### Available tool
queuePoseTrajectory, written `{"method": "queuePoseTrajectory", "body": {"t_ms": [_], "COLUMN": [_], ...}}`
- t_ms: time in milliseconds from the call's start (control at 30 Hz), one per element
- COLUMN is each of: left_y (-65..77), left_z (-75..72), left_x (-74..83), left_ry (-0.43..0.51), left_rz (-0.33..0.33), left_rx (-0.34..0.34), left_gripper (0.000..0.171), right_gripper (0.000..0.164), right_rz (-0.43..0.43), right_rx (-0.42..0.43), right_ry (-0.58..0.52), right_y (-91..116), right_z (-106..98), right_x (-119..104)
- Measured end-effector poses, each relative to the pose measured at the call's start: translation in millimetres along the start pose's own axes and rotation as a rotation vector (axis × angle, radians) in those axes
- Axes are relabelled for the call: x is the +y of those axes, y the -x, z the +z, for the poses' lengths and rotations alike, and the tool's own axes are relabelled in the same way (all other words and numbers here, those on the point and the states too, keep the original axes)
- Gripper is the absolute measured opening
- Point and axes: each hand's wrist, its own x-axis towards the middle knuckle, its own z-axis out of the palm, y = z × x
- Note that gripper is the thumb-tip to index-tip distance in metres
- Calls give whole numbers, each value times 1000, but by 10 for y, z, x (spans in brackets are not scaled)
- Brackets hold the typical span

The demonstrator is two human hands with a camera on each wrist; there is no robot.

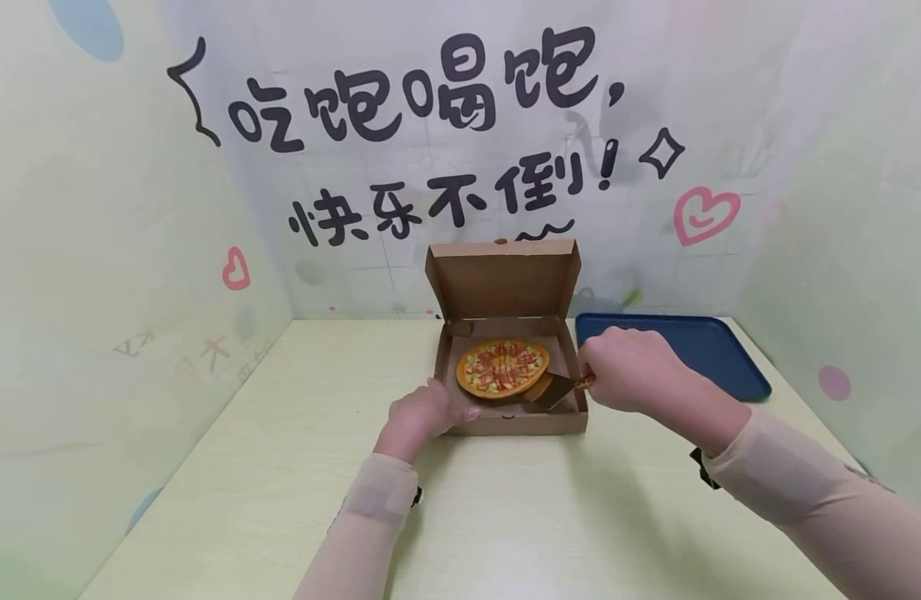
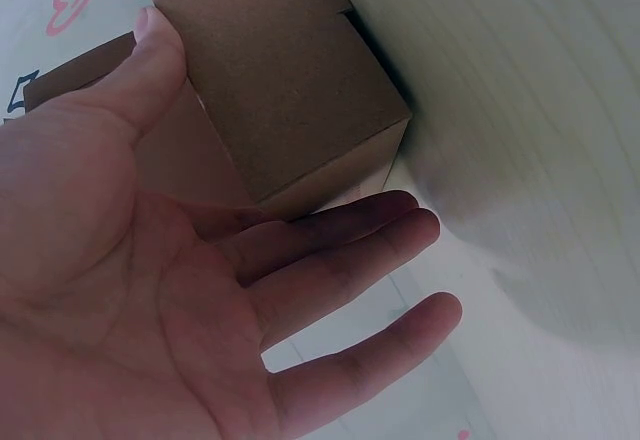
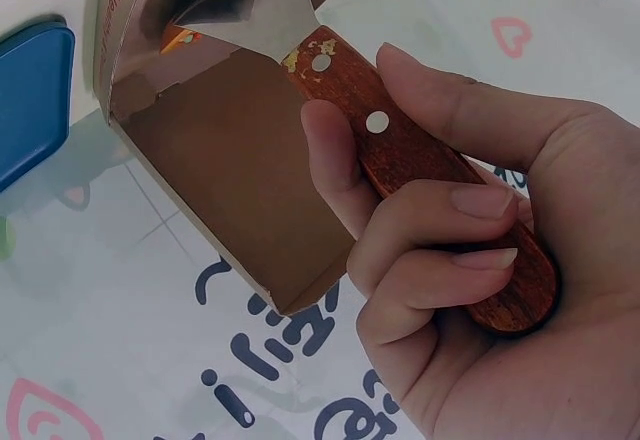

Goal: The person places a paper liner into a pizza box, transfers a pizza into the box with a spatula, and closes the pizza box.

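Note:
An open cardboard pizza box (image 1: 478, 425) holds a round pizza (image 1: 503, 367) with red, green and yellow toppings. My right hand (image 1: 633, 367) grips the riveted wooden handle (image 3: 420, 175) of a pizza server, fingers curled round it. The server's metal blade (image 1: 553, 393) reaches into the box at the pizza's lower right edge, by an orange-brown piece; how far it goes under cannot be seen. At the box's front left corner is my left hand (image 1: 422, 412). Its fingers (image 2: 345, 280) are straight outside the box, and the thumb (image 2: 155, 70) lies along the wall.
Behind the box's right side lies a blue tray (image 1: 685, 346), partly covered by my right hand. The box's raised lid (image 1: 505, 283) stands near the printed back wall (image 1: 400, 283). Everything rests on a pale wooden table (image 1: 280, 425) between side walls.

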Motion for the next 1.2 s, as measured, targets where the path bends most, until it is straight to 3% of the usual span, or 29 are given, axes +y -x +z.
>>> {"method": "queuePoseTrajectory", "body": {"t_ms": [600, 1200], "left_y": [-3, -4], "left_z": [6, 2], "left_x": [-4, 25], "left_ry": [-1, -6], "left_rz": [1, -14], "left_rx": [-2, -8], "left_gripper": [109, 112], "right_gripper": [14, 28], "right_rz": [7, 13], "right_rx": [-21, -14], "right_ry": [42, 63], "right_y": [86, 369], "right_z": [-125, -311], "right_x": [-4, 79]}}
